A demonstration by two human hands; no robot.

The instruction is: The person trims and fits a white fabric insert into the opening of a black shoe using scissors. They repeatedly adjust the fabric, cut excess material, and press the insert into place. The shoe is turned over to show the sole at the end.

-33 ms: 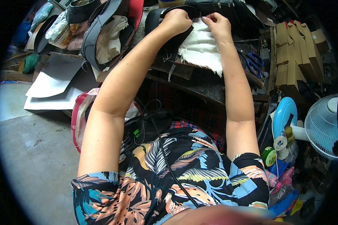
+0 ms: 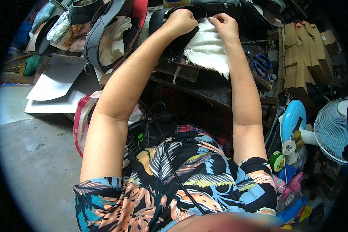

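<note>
On the bench [image 2: 216, 92], hands [image 2: 226, 28] touch cloth [image 2: 205, 48]; a tub [image 2: 70, 37] holds plastic [image 2: 58, 29].

Head-worn fisheye view, steeply downward, shirt [image 2: 208, 166] close below, workbench [image 2: 199, 88] beyond

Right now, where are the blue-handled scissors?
In the head view, upper right: the scissors lie below and to the right of the right hand, left of the brown cartons.

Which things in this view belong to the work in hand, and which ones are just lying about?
In the work:
white frayed cloth, at the right hand
black curved piece, at the left hand

Apparently just lying or standing about:
blue-handled scissors
electric fan
brown cardboard pieces
white sheets
</note>
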